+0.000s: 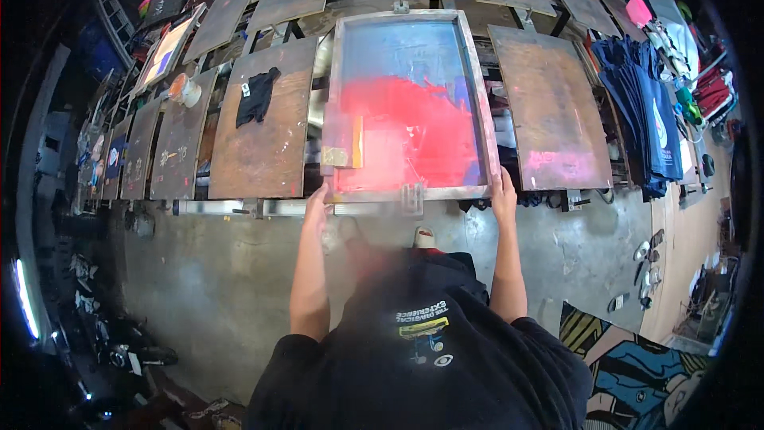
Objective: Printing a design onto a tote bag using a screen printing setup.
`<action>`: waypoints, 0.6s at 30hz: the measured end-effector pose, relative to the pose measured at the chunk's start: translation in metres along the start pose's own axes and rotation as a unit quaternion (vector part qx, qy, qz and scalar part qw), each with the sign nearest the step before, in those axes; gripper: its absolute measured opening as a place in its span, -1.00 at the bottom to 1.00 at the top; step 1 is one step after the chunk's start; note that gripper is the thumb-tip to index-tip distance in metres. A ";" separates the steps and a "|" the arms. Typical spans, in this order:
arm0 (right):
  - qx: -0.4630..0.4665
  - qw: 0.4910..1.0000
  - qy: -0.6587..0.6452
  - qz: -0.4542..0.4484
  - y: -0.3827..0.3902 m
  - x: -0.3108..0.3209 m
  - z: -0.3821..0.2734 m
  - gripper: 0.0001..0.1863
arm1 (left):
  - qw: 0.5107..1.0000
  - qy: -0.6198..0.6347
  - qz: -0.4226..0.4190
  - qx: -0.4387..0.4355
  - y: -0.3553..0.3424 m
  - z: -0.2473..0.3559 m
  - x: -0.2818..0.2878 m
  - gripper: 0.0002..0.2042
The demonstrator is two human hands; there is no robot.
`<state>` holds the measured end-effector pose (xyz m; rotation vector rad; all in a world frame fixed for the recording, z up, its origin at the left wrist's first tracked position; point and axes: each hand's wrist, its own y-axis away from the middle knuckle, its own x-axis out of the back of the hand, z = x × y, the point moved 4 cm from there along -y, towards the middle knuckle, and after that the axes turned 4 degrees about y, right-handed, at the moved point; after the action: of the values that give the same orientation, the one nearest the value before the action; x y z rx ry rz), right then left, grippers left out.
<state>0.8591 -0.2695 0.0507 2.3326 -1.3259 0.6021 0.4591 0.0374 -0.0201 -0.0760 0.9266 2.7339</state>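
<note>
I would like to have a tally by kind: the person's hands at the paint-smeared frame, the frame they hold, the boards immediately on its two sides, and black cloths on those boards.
Hands: 2, left hand and right hand
Frames: 1, wooden frame
Boards: 2, left board and right board
Cloths: 1, black cloth
Total: 6

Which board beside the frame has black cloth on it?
The left-hand board, just left of the frame: small black cloth lies there; the right-hand board shows pink marks instead.
</note>
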 end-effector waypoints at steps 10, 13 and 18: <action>-0.096 0.925 -0.347 -0.124 0.003 0.005 0.022 -0.62 | 0.998 0.005 -0.037 0.046 -0.007 0.004 0.013 -0.33; -0.095 0.923 -0.354 -0.118 0.005 0.008 0.024 -0.63 | 0.997 0.011 -0.060 0.054 -0.007 0.006 0.005 -0.31; -0.092 0.938 -0.316 -0.106 0.006 0.010 0.016 -0.62 | 0.992 0.014 -0.101 0.075 -0.004 0.015 0.005 -0.34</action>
<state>0.8610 -0.2881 0.0437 2.5558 -1.2683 -0.3632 0.4562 0.0508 -0.0109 -0.1709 1.0681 2.4763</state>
